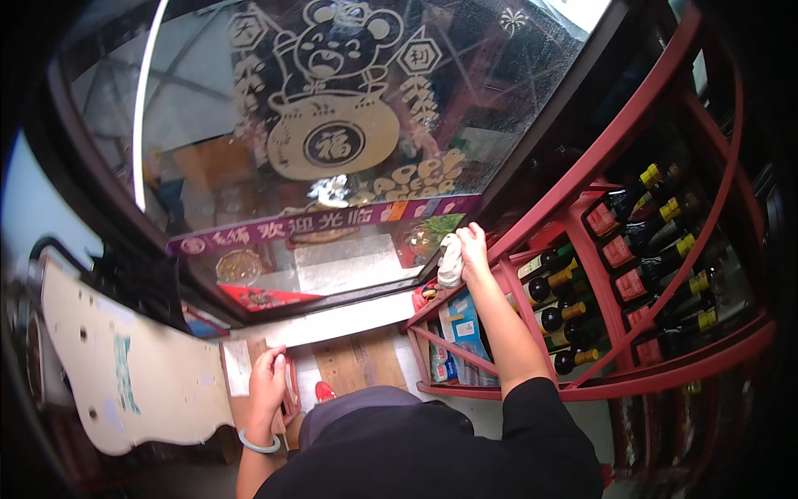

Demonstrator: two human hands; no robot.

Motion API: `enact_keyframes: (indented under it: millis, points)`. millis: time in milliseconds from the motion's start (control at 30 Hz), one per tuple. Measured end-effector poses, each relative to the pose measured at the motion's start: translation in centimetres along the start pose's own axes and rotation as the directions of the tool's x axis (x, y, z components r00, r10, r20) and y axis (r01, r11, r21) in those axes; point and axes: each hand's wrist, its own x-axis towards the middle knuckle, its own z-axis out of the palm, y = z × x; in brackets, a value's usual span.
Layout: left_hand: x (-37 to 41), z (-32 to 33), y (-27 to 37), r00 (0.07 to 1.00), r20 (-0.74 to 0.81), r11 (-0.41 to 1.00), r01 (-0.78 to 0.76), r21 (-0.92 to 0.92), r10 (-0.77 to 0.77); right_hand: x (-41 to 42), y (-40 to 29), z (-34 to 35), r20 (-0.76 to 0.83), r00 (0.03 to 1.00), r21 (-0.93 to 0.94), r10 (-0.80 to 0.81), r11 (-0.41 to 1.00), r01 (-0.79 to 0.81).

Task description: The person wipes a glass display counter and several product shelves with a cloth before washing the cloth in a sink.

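Note:
My right hand (474, 247) is closed around a crumpled white cloth (450, 262), at the lower right corner of a dark-framed glass door or window (206, 150). The glass bears a pale bear-and-sack decal (333, 134) and a purple printed strip (280, 229) lower down. My left hand (269, 373), with a pale bangle on the wrist, is at the lower left with its fingers loosely bent; I see nothing in it. Close beside it is a brown wooden box or stand (240, 368) with a white patch.
A red rack (580, 249) with dark bottles (645, 249) stands at the right, blue packages (464, 327) in its near end. At the left is a cream board (156, 374). Flattened cardboard (360, 360) lies on the floor below the white sill (349, 321).

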Motion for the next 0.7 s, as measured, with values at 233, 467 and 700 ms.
enact_keyframes:
  millis: [233,467,700]
  points:
    - [15.4,-1.3,12.4,0.842,0.014,0.836,-0.538,0.111,0.540,11.6,-5.0,-0.8,-0.547,0.815,-0.187,-0.188,0.977,0.100]
    - [24.3,3.2,21.0,0.513,-0.063,0.505,-0.804,0.313,0.856,14.1,-8.5,0.6,-0.604,0.636,-0.479,-0.480,0.857,0.192]
    - [31.2,7.9,18.2,0.375,-0.159,0.391,-0.701,0.596,0.913,11.7,-10.7,1.9,-0.610,0.683,-0.465,-0.402,0.879,0.102]
